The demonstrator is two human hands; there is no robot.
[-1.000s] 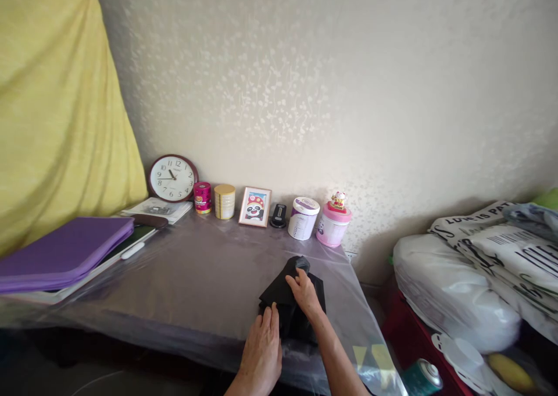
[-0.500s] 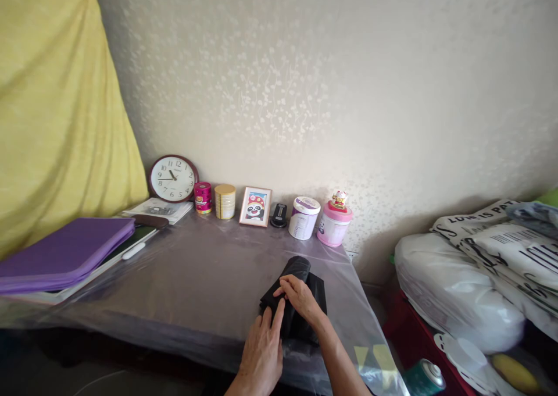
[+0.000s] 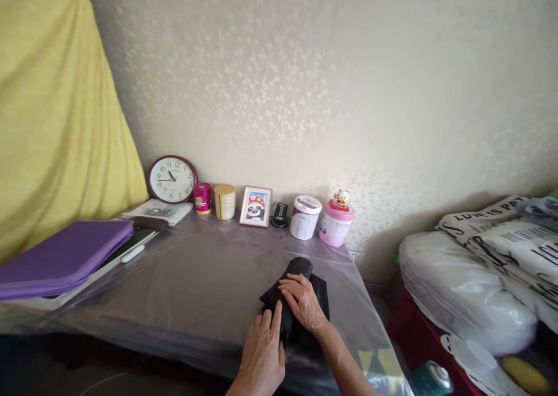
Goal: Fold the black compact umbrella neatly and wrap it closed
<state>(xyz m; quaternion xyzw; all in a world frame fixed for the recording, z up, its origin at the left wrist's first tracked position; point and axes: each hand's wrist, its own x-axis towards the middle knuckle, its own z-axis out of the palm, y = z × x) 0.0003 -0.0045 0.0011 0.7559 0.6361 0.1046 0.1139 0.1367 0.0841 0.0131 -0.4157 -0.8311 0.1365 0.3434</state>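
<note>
A folded black sheet (image 3: 285,320), thin fabric or plastic, lies in a loose bundle near the front edge of the table (image 3: 196,279); its exact kind I cannot make out. My right hand (image 3: 305,304) lies across the top of it, fingers stretched out over the upper fold. At the bundle's lower left, my left hand (image 3: 264,346) rests with its index finger extended onto the black material and the other fingers touching its edge. Both palms face down. The part of the sheet beneath the right palm is hidden.
Along the wall stand a clock (image 3: 173,179), a pink tin (image 3: 202,199), a yellow-lidded canister (image 3: 225,202), a panda picture frame (image 3: 255,207), a black object (image 3: 279,215) and two tubs (image 3: 306,218). A purple folder (image 3: 70,256) lies left; bags (image 3: 462,291) are piled right.
My right hand has gone from bunched fingertips to fingers laid flatter over the black sheet, shifting slightly up. My left hand stays nearly in place. The view has turned slightly.
</note>
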